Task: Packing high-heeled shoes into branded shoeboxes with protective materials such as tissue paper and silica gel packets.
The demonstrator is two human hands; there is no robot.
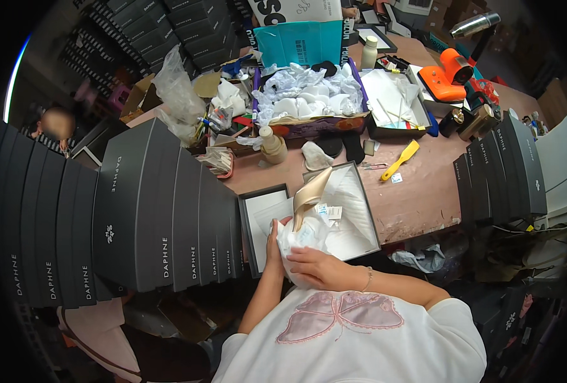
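Beige shoe [311, 191], softly shiny, sharply pointed.

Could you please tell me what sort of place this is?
Probably a workshop where shoes are packed, judging by a beige shoe with white wrapping, an open box on the table, and stacks of dark boxes.

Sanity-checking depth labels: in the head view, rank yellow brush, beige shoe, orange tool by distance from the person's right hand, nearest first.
From the right hand:
1. Beige shoe: just ahead, slightly left.
2. Yellow brush: ahead and right, on the table.
3. Orange tool: farther back, right of the brush.
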